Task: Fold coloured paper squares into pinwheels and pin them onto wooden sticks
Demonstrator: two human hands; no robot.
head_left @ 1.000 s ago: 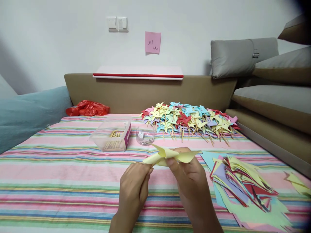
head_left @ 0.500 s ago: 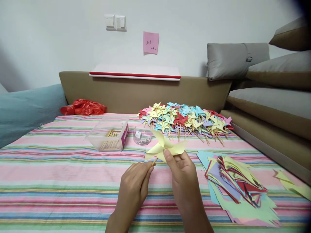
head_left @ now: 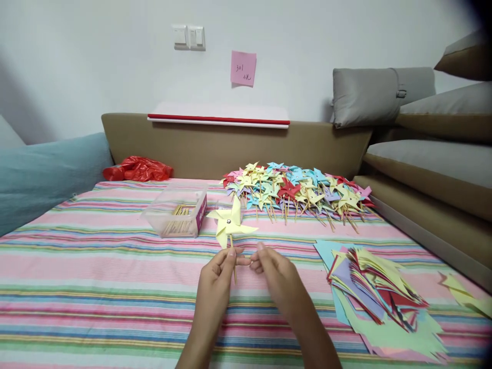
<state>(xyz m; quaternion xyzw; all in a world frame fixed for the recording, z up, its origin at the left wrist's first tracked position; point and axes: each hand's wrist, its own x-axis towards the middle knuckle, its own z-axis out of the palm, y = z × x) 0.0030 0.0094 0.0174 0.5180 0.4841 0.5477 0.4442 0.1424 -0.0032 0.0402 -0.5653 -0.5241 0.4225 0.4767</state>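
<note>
My left hand (head_left: 216,281) pinches the thin wooden stick of a yellow paper pinwheel (head_left: 229,223) and holds it upright, its face with a small silver pin toward me. My right hand (head_left: 273,274) hovers just to the right of the stick with its fingers curled loosely and nothing visible in them. Both hands are above the striped bedspread (head_left: 96,277). Behind the pinwheel stands a clear plastic box of wooden sticks (head_left: 177,217).
A heap of finished pinwheels in many colours (head_left: 295,192) lies farther back. A stack of cut coloured paper (head_left: 378,289) sits at my right. A red plastic bag (head_left: 138,169), a teal pillow (head_left: 42,177) and brown-grey cushions (head_left: 426,154) border the bed.
The pinwheel turned from lying flat between both hands to standing upright on its stick. My right hand let go of the paper and dropped beside the stick.
</note>
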